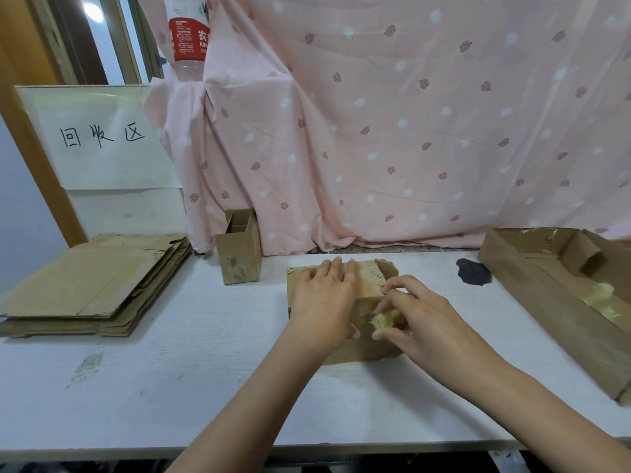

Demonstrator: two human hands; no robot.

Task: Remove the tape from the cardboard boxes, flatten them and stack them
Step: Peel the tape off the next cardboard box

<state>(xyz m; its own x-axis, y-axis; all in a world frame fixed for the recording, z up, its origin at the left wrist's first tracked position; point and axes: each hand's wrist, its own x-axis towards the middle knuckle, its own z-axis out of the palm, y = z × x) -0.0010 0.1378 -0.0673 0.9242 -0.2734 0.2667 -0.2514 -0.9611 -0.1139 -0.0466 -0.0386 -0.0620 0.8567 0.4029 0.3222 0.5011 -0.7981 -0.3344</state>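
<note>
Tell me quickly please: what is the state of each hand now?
Left hand: open, fingers straight, pressing flat on the small brown cardboard box.
Right hand: closed, pinching a crumpled wad of yellowish clear tape at that box.

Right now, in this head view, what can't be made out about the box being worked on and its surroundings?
- Box top: mostly hidden by the left hand and right hand.
- Tape wad: whether it is detached is hidden by the fingers.
- Long tray box: cut off by the right edge.
- Bottle: cut off by the top edge.
</note>
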